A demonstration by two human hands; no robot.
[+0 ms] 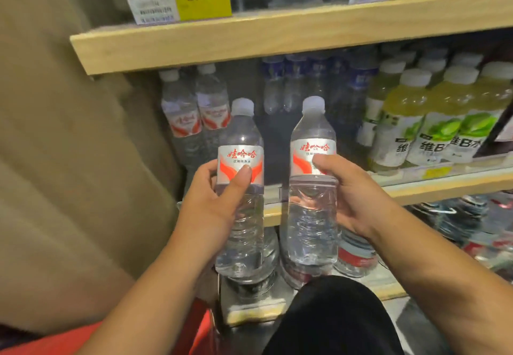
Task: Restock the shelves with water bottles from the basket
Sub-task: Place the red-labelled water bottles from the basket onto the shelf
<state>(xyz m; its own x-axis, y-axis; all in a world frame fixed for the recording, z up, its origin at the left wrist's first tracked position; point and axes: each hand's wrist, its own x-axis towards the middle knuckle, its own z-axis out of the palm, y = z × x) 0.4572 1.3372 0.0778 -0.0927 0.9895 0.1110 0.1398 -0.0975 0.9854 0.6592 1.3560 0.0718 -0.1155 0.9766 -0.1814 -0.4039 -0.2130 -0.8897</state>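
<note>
the shelf [444, 185] shows a dark gap between stocked water [183, 110] at the back left and green drinks [433, 121]. before that gap, held upright off the board, are the left bottle [241, 154] and right bottle [312, 227]. the left hand [211, 202] wraps one at the label, thumb across the front; the right hand [358, 196] grips the other just below its label. being full, they likely feel weighty, thin-walled and a bit slick, so mid-body seems the firmest hold.
</note>
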